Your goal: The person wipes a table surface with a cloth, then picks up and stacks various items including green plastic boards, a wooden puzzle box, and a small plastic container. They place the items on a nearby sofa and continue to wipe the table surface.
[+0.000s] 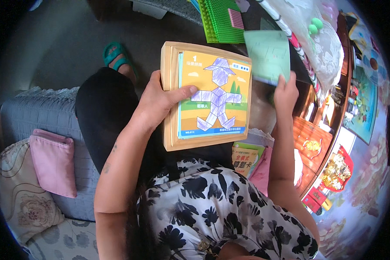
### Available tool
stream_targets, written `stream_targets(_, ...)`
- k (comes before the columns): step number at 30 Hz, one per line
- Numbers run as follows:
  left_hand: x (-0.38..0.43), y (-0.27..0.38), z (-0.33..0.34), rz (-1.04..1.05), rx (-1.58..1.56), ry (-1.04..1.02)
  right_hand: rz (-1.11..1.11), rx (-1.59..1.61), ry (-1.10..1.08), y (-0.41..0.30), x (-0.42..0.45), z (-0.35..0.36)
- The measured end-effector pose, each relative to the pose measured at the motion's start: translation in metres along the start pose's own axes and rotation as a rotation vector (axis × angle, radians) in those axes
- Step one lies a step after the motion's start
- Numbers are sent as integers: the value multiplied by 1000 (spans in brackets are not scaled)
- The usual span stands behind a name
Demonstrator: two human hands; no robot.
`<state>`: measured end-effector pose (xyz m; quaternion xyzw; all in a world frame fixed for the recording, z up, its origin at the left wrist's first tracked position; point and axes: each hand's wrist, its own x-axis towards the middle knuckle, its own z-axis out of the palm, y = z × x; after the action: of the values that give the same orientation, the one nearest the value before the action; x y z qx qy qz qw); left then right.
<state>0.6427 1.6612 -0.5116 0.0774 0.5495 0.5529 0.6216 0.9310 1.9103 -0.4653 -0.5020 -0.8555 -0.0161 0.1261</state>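
Observation:
My left hand (pixel 164 99) grips the left side of a shallow wooden box (pixel 169 130), its thumb pressing on a stack of puzzle cards inside. On the top card (pixel 203 76) a figure with a hat is made of purple-shaded shapes over a yellow and green scene, with printed writing. Off to the right, my right hand (pixel 285 92) pinches the lower edge of a pale green card (pixel 268 55), slightly blurred. That card is apart from the stack, close to the box's upper right corner.
Green studded building plates (pixel 219 19) with a small pink plate (pixel 236 18) lie on the table (pixel 182 11) ahead. A workbook (pixel 245 159) is by my right side. A pink pouch (pixel 53 162) rests on the grey sofa (pixel 29 107). Lace fabric (pixel 328 48) hangs at upper right, near wooden cabinets (pixel 308 146).

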Motion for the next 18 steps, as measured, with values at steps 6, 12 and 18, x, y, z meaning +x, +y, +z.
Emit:
stream_targets(6,0,0,5,60,0,-39,295,420,232,-24,-77,-93)
stream_targets(12,-3,-3,4,96,68,-67,351,798,-61,-87,-116,-72)
stream_targets(18,-6,-5,3,87,97,-58,133,677,-125,-122,-139,-56)
